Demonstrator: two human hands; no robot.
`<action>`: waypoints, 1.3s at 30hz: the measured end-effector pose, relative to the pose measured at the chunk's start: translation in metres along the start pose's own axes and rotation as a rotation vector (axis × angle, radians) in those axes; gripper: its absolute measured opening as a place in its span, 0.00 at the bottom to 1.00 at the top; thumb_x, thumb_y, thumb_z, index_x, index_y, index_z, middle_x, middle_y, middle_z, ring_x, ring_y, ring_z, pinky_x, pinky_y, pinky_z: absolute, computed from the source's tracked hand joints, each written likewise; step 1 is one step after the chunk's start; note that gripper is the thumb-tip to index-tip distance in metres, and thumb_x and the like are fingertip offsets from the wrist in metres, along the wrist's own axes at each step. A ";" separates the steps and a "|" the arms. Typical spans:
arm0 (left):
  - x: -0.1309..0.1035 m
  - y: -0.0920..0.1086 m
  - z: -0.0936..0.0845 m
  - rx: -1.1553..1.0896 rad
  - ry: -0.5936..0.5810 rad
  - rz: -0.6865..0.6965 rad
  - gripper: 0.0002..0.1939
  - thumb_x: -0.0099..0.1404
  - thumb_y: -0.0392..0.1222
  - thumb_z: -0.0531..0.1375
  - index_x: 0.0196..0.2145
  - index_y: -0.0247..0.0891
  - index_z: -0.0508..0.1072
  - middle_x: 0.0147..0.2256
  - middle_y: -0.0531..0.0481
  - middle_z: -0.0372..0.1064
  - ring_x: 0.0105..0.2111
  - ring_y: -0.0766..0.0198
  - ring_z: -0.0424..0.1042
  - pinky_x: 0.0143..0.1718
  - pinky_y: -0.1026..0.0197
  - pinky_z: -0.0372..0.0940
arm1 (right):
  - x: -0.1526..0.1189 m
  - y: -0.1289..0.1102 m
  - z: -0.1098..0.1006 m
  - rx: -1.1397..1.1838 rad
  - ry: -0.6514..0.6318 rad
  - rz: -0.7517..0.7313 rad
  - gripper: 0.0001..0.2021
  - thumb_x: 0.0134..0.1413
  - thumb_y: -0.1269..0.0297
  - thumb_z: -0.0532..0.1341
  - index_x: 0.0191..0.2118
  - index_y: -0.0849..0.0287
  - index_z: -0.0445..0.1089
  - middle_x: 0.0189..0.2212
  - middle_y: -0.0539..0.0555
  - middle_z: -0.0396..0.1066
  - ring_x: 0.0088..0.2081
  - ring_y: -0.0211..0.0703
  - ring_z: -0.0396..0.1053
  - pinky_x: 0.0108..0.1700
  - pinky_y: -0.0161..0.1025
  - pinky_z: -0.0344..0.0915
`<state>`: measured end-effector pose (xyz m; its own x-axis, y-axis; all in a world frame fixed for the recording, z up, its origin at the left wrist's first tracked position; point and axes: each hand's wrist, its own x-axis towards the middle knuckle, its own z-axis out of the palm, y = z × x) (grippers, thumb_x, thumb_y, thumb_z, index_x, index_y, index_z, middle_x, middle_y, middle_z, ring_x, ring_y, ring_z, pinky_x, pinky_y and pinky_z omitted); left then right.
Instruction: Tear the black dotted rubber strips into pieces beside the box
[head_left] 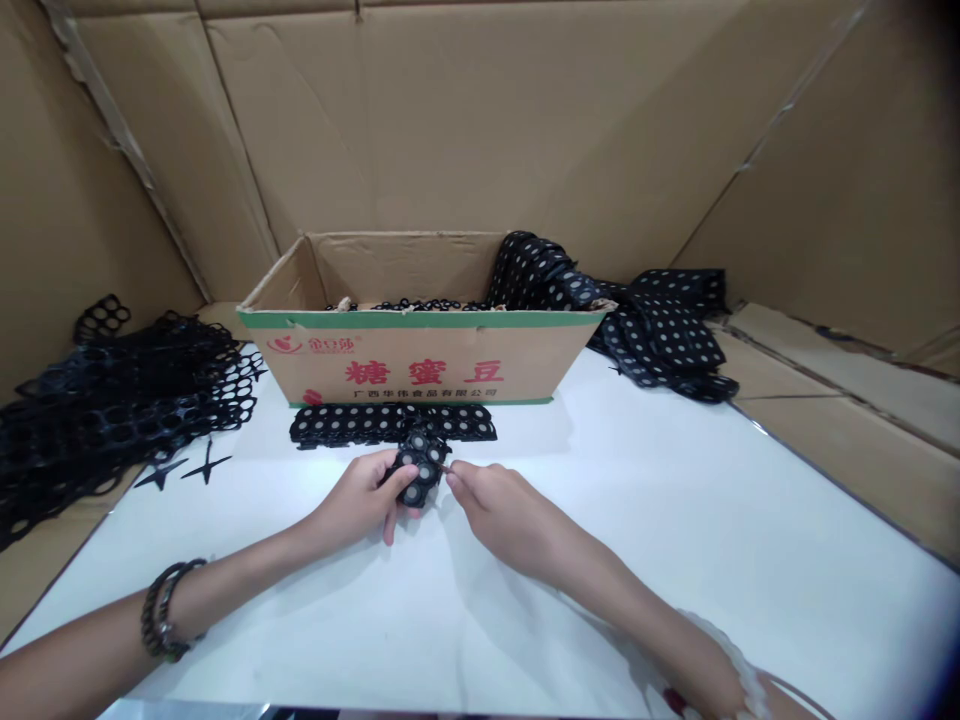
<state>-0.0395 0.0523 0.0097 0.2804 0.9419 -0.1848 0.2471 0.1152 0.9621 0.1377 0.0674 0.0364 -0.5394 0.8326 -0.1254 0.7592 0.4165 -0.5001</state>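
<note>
My left hand [366, 492] grips the near end of a black sheet with pale grey discs [412, 493], its thumb on top and its fingers underneath. My right hand [501, 508] is closed in a pinch on a thin brownish tool [444, 468]; most of the tool is hidden in the fingers. The tool's tip meets the right edge of the sheet, and I cannot tell whether it goes under a disc. Just beyond both hands, a black strip with rows of pale discs [352, 424] lies across the white table [600, 470].
An open cardboard box [420, 360] with small black rings inside stands behind the strip. More dotted black sheets [664, 330] drape over its right side. Black perforated scrap [135, 375] is heaped at left, beside two star-shaped black pieces [207, 462]. Cardboard walls [450, 120] enclose the table.
</note>
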 end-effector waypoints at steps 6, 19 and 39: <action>0.000 0.000 0.001 0.013 0.002 0.016 0.16 0.60 0.52 0.47 0.27 0.36 0.59 0.21 0.54 0.67 0.10 0.73 0.61 0.11 0.72 0.50 | 0.000 0.000 0.003 -0.056 -0.008 0.011 0.18 0.59 0.62 0.38 0.29 0.59 0.61 0.23 0.50 0.64 0.23 0.35 0.59 0.24 0.31 0.49; -0.010 -0.003 0.010 0.246 0.105 0.129 0.16 0.63 0.48 0.45 0.23 0.37 0.56 0.17 0.57 0.63 0.11 0.73 0.59 0.15 0.70 0.54 | 0.015 -0.040 0.028 -0.369 -0.036 0.163 0.06 0.53 0.69 0.51 0.35 0.63 0.62 0.26 0.56 0.68 0.29 0.41 0.67 0.26 0.32 0.55; -0.002 -0.006 -0.002 -0.105 -0.131 0.084 0.13 0.61 0.50 0.48 0.31 0.36 0.57 0.23 0.56 0.61 0.12 0.77 0.57 0.13 0.71 0.51 | 0.006 -0.007 -0.014 -0.222 0.115 0.185 0.16 0.59 0.62 0.38 0.31 0.58 0.60 0.25 0.53 0.66 0.25 0.38 0.62 0.24 0.33 0.47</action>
<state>-0.0436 0.0504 0.0048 0.4163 0.9012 -0.1207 0.1215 0.0764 0.9896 0.1346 0.0744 0.0512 -0.3491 0.9325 -0.0928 0.9087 0.3127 -0.2767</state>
